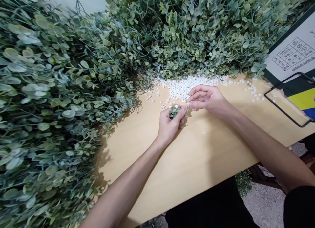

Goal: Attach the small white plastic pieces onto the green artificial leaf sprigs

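Observation:
My left hand is closed round a small sprig of artificial greenery, held just above the table. A few small white bits show among its leaves. Close by on the right, my right hand has its thumb and forefinger pinched together near the sprig's edge. Whatever lies between those fingertips is too small to make out. Behind both hands spreads a heap of small white pieces, some scattered loose around it.
Piles of artificial greenery crowd the left side and back of the wooden table. At the right stand a printed box and a black wire frame. A tiny white scrap lies right of the left hand.

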Demonstrator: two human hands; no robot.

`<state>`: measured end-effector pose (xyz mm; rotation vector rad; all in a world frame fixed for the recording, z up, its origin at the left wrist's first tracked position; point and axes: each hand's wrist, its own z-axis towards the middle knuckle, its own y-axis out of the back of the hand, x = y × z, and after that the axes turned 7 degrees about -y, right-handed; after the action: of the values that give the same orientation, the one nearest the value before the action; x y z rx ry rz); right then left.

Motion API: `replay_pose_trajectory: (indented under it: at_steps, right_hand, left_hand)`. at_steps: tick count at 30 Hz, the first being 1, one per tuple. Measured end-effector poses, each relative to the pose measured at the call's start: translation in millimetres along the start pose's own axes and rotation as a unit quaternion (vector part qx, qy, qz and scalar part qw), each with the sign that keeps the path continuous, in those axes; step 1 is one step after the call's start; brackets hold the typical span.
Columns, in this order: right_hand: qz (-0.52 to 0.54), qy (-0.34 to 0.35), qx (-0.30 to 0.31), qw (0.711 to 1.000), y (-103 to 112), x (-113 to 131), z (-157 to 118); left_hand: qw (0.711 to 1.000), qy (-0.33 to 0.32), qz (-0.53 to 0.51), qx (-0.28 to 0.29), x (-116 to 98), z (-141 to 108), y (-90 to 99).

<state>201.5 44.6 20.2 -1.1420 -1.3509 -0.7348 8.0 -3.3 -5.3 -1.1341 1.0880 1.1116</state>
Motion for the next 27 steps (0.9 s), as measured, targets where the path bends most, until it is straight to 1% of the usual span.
replay_pose_trajectory:
  at_steps: [3,9,13,17,23,27]
  right_hand:
    - [0.0,0.001,-0.001,1.0,-0.4,0.7,-0.5]
    - [-0.002,-0.002,0.006,1.0,3.0,-0.3,-1.3]
    - [-0.01,0.01,0.002,1.0,4.5,-2.2,-0.6]
    - [-0.026,0.026,-0.013,0.999,0.9,-2.5,-1.5]
    - [-0.006,0.048,-0.021,0.999,-7.3,-5.1,-3.0]
    - [-0.009,0.069,-0.036,0.997,-10.5,-11.0,-1.0]
  left_hand:
    - [1.0,0.008,-0.029,-0.004,2.0,0.9,0.4]
    - [0.999,0.009,-0.041,-0.018,3.5,1.6,1.2]
    - [0.998,0.007,-0.053,-0.021,2.8,1.5,-0.1]
    - [0.998,0.007,-0.063,-0.027,1.9,1.7,-1.2]
    - [0.997,0.01,-0.075,-0.027,-2.2,2.8,-1.3]
    - [0.994,0.032,-0.106,-0.02,-8.4,3.9,-2.5]
